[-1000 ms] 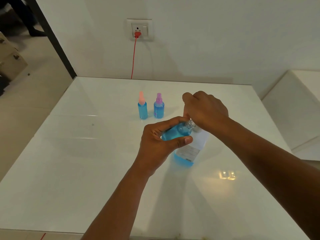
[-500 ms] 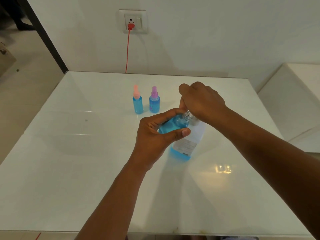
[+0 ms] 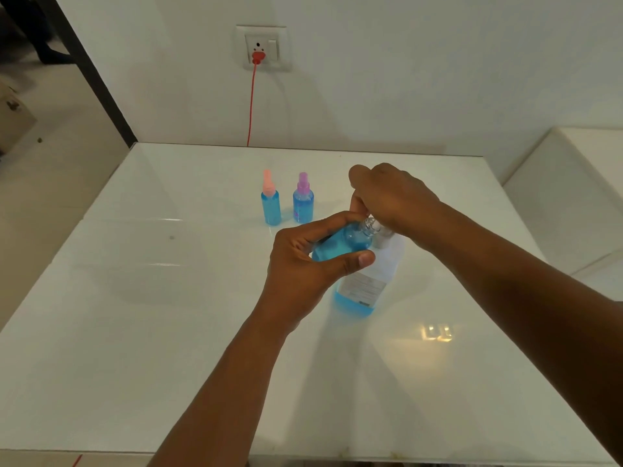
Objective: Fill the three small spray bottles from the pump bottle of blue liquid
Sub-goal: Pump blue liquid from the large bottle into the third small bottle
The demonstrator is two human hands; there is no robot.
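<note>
Head view | left hand (image 3: pixel 303 264) clamped round third spray bottle (image 3: pixel 340 242), tilted, neck open under pump bottle (image 3: pixel 367 278) spout for filling | right hand (image 3: pixel 391 197) closed over pump head | two capped bottles (image 3: pixel 271 207) stand behind on table (image 3: pixel 135 332).

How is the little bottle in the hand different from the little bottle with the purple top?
The bottle in the left hand is tilted and held up; the purple-topped bottle stands upright on the table. The held bottle's neck is open, with no spray top; the purple-topped bottle has its top on. Both are small, clear and hold blue liquid.
</note>
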